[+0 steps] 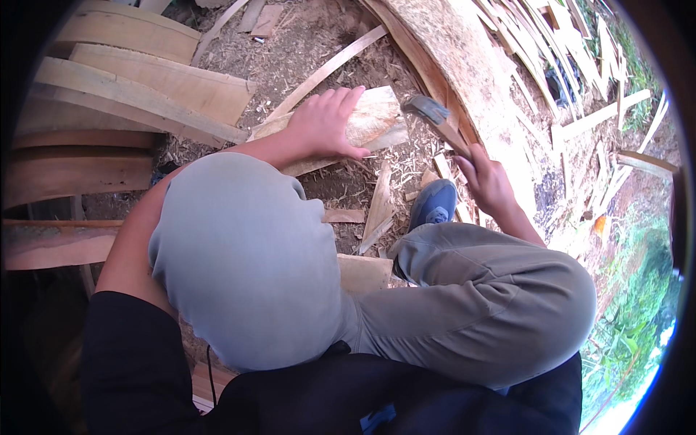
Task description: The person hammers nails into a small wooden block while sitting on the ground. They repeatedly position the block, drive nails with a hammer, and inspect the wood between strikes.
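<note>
My left hand [324, 125] lies with fingers spread on a pale wooden board [380, 119], thumb apart along its near edge. The board reaches back to the left under my wrist. My right hand [491, 181] is closed round the wooden handle of a claw hammer [453, 135]. Its metal head is just off the board's right end, beside a large curved piece of wood [464, 72]. Whether the hammer head touches the board or the large wood, I cannot tell.
Several curved planks [145, 94] are stacked at the left. Wood chips and offcuts [378, 206] cover the ground between my legs, near my blue shoe [433, 203]. Long split strips [540, 43] lie in a heap at the far right. Green plants [631, 319] grow at the right edge.
</note>
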A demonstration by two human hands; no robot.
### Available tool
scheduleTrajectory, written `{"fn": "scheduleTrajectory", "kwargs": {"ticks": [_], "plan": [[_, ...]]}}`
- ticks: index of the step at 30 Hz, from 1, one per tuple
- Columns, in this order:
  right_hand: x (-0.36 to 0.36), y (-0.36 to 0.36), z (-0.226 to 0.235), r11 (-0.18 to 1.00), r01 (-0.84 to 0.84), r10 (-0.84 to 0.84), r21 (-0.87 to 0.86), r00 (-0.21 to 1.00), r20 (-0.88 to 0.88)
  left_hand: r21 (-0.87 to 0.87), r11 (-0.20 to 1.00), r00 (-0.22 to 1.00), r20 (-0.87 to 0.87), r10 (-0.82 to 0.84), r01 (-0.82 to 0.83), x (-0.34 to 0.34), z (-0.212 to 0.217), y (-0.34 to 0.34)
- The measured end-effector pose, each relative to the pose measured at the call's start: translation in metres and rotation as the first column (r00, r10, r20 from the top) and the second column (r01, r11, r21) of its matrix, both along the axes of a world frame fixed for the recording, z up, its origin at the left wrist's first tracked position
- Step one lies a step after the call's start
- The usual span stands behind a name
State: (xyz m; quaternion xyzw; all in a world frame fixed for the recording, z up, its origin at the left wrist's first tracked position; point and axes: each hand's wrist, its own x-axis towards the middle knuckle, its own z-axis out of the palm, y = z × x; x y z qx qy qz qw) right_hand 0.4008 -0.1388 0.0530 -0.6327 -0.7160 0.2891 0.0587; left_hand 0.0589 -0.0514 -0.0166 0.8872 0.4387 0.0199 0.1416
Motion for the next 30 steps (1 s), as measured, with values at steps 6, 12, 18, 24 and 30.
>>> {"fn": "scheduleTrajectory", "kwargs": {"ticks": [6,12,18,24,30], "plan": [[-0.002,-0.014,0.001,0.942,-0.114,0.169,0.315,0.974,-0.151,-0.043,0.999,1.0,0.008,-0.01,0.01,0.0,0.004,0.003],[-0.007,0.002,0.024,0.967,-0.133,0.162,0.219,0.98,-0.119,0.011,1.0,0.998,0.062,-0.009,0.008,-0.002,0.001,0.003],[0.008,-0.003,-0.015,0.981,-0.191,0.188,0.034,0.979,0.081,0.015,1.0,0.998,0.068,-0.019,0.018,-0.004,-0.006,0.002],[-0.009,-0.007,0.006,0.975,-0.112,0.151,0.194,0.969,-0.196,-0.018,1.0,0.998,0.056,-0.004,0.005,-0.001,0.006,0.001],[-0.004,0.003,0.02,0.962,0.039,0.035,0.271,0.964,-0.264,0.016,1.0,0.997,0.072,-0.008,0.007,-0.001,0.002,0.002]]}}
